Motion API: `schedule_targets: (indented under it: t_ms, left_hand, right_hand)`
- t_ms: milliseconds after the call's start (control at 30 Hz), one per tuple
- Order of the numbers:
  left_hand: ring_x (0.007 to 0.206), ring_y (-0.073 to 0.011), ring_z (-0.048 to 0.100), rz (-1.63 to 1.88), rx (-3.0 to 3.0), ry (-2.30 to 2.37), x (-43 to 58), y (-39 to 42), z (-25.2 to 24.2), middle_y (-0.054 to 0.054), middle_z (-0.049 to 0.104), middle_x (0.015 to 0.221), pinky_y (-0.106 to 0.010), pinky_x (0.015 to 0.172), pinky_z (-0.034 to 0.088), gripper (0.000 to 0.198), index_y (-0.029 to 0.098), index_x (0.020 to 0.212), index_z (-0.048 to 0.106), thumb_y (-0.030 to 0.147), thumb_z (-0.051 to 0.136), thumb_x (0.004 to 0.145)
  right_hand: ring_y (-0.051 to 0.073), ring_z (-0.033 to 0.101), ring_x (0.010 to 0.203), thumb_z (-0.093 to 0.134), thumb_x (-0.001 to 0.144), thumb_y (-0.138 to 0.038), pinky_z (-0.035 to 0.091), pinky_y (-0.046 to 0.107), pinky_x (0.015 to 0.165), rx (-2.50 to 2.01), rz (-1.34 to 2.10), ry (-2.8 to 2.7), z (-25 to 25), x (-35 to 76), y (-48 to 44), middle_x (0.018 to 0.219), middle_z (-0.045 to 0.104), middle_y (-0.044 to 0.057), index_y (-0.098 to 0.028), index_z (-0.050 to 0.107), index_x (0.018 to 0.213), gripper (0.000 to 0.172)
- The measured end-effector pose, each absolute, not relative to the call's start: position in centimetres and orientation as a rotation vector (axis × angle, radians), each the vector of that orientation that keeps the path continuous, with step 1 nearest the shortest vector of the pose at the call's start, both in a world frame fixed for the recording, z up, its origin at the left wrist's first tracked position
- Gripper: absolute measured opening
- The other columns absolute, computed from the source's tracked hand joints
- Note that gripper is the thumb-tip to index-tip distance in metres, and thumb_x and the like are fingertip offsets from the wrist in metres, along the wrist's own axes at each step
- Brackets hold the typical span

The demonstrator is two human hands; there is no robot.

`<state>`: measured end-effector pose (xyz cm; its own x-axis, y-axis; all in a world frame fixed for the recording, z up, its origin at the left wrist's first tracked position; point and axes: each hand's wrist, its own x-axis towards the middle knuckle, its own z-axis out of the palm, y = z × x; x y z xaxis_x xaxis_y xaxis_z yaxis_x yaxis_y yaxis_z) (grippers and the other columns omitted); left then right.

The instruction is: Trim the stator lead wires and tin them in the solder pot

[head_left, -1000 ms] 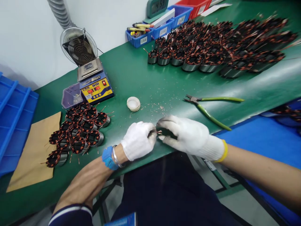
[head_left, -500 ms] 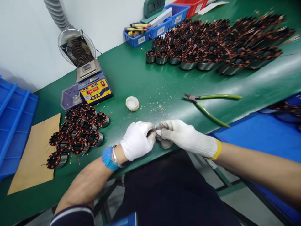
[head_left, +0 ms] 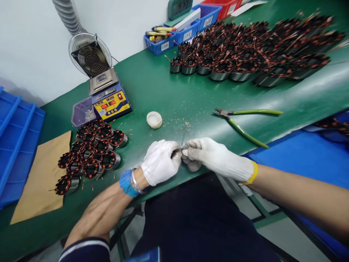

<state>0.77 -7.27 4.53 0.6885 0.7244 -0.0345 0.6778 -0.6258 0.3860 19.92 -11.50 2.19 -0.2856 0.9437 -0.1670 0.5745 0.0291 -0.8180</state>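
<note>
My left hand (head_left: 162, 162), in a white glove, is closed near the front edge of the green table. Facing it, my right hand (head_left: 208, 156), gloved with a yellow cuff, is pinched with thumb against fingers. The fingertips of both hands meet; what lies between them is too small and covered to make out. Just beyond them is a small round white dish (head_left: 154, 120), with tiny copper-coloured clippings (head_left: 187, 124) scattered to its right. Green-handled cutting pliers (head_left: 237, 122) lie with open jaws to the right of my hands.
Copper-wound stator cores (head_left: 92, 168) are grouped at left, partly on brown cardboard (head_left: 40, 182). Many more cores (head_left: 220, 70) stand at the back right. A solder pot (head_left: 111, 103) with a red display sits by a fan (head_left: 92, 60). Blue bins (head_left: 160, 46) line the wall.
Both hands stay together in nearly the same place, with fingers still pinched. The whole view has shifted slightly, and the solder pot's display digits differ.
</note>
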Motion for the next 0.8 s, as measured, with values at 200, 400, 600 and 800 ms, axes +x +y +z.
schedule_targets:
  t_ms: [200,400,600,800]
  left_hand:
    - [0.081,-0.0229,0.067,0.181,2.510,1.099,0.9,-7.2,4.6,-0.005,0.074,0.084,-0.035,0.075,0.049,0.014,0.022,0.088,0.069,0.020,0.055,0.093]
    - [0.081,-0.0228,0.067,0.185,2.516,1.106,0.8,-7.1,4.5,-0.006,0.074,0.085,-0.035,0.077,0.050,0.014,0.022,0.088,0.069,0.021,0.055,0.094]
    - [0.083,-0.0233,0.068,0.152,2.516,1.103,0.9,-7.1,4.7,-0.005,0.074,0.086,-0.035,0.079,0.051,0.012,0.022,0.089,0.069,0.021,0.057,0.093]
    - [0.082,-0.0236,0.068,0.162,2.505,1.096,1.0,-7.1,4.7,-0.006,0.075,0.086,-0.035,0.077,0.050,0.013,0.022,0.089,0.069,0.020,0.057,0.093]
  right_hand:
    - [0.025,0.073,0.088,0.056,0.097,-0.022,0.059,0.041,0.083,-1.051,-0.178,-2.405,1.5,22.6,-11.2,0.103,0.078,0.014,-0.015,0.074,0.107,0.021]
    - [0.024,0.073,0.090,0.049,0.097,-0.020,0.058,0.044,0.089,-1.128,0.237,-2.403,1.3,22.3,-11.0,0.103,0.078,0.015,-0.017,0.075,0.106,0.028]
    - [0.016,0.069,0.055,0.035,0.105,-0.033,0.055,0.026,0.054,-1.529,1.200,-1.882,2.0,20.0,-11.6,0.066,0.073,0.005,-0.019,0.064,0.083,0.039]
    - [0.025,0.074,0.084,0.055,0.098,-0.029,0.061,0.041,0.078,-1.079,0.039,-2.419,2.4,22.6,-10.6,0.101,0.079,0.015,-0.016,0.073,0.104,0.023]
